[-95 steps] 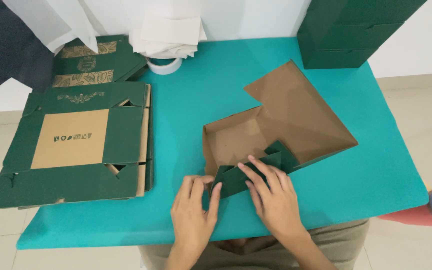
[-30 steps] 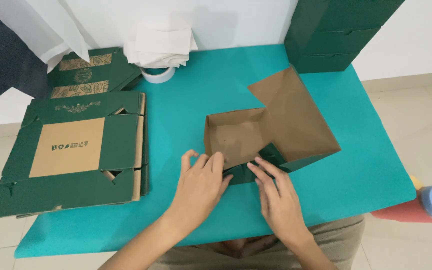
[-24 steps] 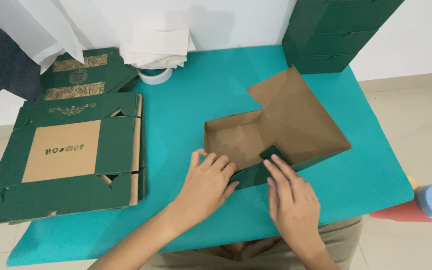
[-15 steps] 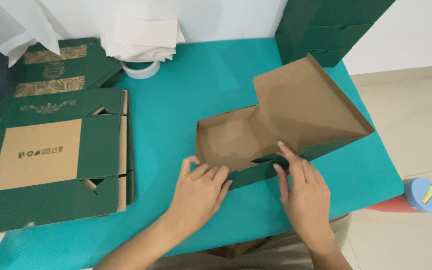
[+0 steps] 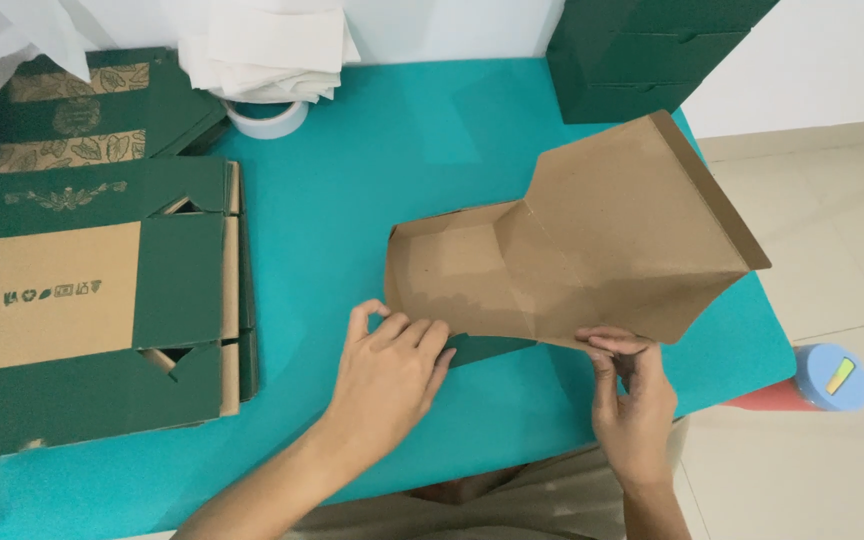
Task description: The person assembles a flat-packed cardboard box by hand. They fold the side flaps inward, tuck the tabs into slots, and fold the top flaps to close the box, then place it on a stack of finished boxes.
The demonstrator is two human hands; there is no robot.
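Work piece: we record a half-folded cardboard box (image 5: 572, 265), brown inside and dark green outside, lying at centre right of the frame on the teal desk (image 5: 402, 150), its large lid flap raised toward the upper right.
Left hand (image 5: 389, 372): we see it lower centre, palm down, pressing on the box's near left corner; its fingers (image 5: 412, 332) lie flat and close together on the cardboard, gripping nothing.
Right hand (image 5: 634, 395): we find it at lower right, at the box's near right edge; thumb and fingers are pinched together on that edge of the cardboard.
Green front flap (image 5: 487, 347): a dark green strip of the box shows between the two hands, flat on the desk.
Flat box stock: we list a stack of unfolded box blanks (image 5: 82, 320) along the left edge of the frame, dark green with a brown centre panel.
Printed lids: further dark green pieces with gold leaf pattern (image 5: 62, 115) lie at upper left.
Tape roll (image 5: 267, 118): white, upper centre-left, under a pile of white folded paper (image 5: 267, 45).
Finished boxes (image 5: 642, 50): dark green stack at upper right on the desk's far edge.
Floor item: a blue-capped red container (image 5: 817, 385) at right, off the desk.
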